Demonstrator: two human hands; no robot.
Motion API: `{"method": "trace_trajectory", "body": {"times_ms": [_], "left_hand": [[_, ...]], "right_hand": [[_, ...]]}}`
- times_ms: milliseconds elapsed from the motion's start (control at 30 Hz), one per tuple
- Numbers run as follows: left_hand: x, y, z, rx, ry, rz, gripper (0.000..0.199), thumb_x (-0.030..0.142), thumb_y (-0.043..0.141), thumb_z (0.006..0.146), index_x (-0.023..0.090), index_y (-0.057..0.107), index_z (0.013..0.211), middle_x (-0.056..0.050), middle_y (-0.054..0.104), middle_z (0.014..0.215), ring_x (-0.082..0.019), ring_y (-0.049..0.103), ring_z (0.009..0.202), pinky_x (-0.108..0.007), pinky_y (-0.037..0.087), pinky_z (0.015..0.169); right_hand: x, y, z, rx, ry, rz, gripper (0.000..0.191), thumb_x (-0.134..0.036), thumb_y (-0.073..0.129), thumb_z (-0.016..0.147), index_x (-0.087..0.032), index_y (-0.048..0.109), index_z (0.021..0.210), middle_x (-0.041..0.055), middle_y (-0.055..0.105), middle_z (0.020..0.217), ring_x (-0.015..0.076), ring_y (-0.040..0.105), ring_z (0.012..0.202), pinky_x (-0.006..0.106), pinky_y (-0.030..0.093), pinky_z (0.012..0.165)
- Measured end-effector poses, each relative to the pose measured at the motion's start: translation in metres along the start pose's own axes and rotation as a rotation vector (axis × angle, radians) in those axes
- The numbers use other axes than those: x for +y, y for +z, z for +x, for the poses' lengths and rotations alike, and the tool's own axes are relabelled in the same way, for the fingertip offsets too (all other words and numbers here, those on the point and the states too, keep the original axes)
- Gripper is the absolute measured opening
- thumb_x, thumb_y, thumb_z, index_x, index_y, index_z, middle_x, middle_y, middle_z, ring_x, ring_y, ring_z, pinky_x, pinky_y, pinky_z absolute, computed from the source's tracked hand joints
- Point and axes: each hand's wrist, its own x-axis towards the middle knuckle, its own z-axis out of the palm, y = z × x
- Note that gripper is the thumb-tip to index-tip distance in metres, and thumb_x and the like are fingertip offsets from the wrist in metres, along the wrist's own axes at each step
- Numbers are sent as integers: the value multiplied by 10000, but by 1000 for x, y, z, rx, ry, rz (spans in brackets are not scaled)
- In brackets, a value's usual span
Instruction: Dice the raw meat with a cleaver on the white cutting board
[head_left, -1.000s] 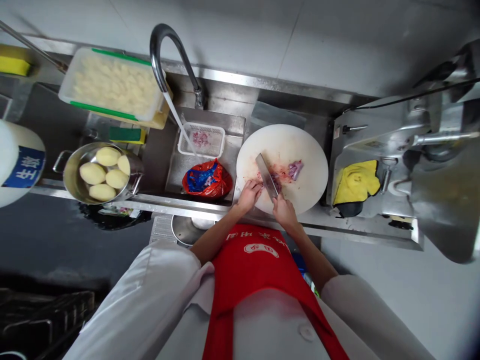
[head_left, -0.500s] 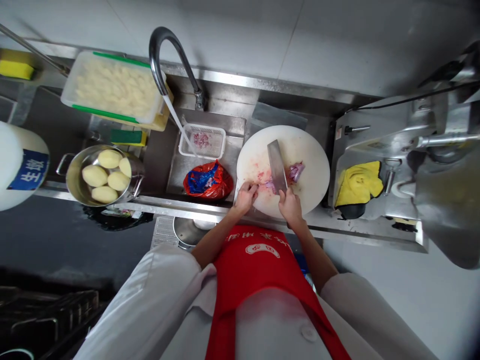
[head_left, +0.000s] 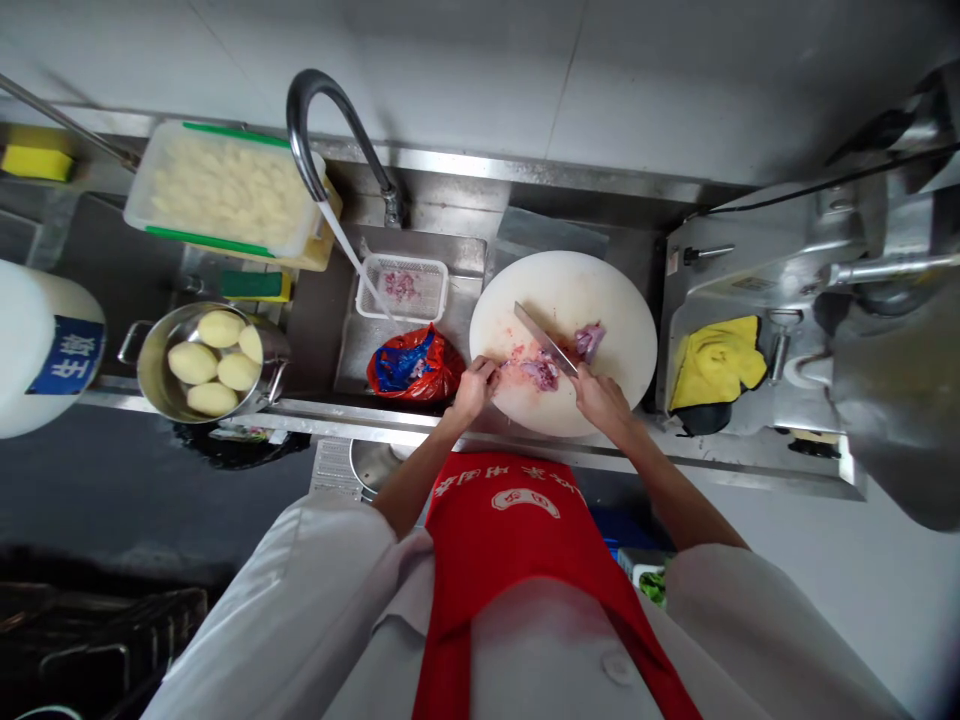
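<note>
A round white cutting board [head_left: 615,310] lies right of the sink. My right hand [head_left: 602,398] grips the handle of a cleaver [head_left: 546,338], its blade slanting up and left over the board. Just below and left of the blade is chopped reddish meat [head_left: 541,372]; a larger pinkish piece [head_left: 589,341] sits to its right. At the board's left edge, my left hand [head_left: 477,386] has its fingers closed, pinching the thin end of the meat.
Water runs from a faucet [head_left: 330,85] beside a white basket [head_left: 445,292] with meat bits. A red bag [head_left: 448,368] sits in the sink. Farther left are a pot [head_left: 154,375] of potatoes and a lidded container [head_left: 225,190]. A yellow cloth [head_left: 716,365] lies at right.
The cleaver has tilted further left and moved toward the right piece, uncovering the chopped meat. My right hand has shifted right, and my left hand slightly left.
</note>
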Motion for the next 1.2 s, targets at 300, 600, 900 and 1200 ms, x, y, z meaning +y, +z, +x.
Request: {"method": "trace_trajectory", "body": {"times_ms": [300,600,900,1200], "left_hand": [[-9,22,-11,106,-8,67,98,226,593,930,189,685,935,-86,627,989,-181,629,874,-293,523,803],[-4,9,23,105,-154,243,203,216,598,919,181,683,1100,-110,618,1095,-183,633,835,-272,490,701],[64,44,93,-253,-2,375,260,295,633,893,184,657,1127,-132,606,1155,-310,536,1149,-432,450,1005],[74,38,126,-620,38,358,261,-2,554,809,118,685,999,-143,597,1121,-211,622,895,-313,493,826]], "right_hand": [[-65,35,-12,-84,-2,187,316,-274,342,1048,-104,483,1274,174,707,1100,252,677,1018,290,413,765],[20,60,-97,-204,-16,221,179,-264,389,1033,-160,533,1060,93,699,855,209,668,789,267,315,642],[71,78,-126,76,372,375,316,-378,396,1017,-144,573,1135,138,712,894,252,656,838,283,338,661],[72,90,-124,64,380,470,308,-366,404,1017,-145,592,1118,142,713,900,258,664,868,288,346,687]]}}
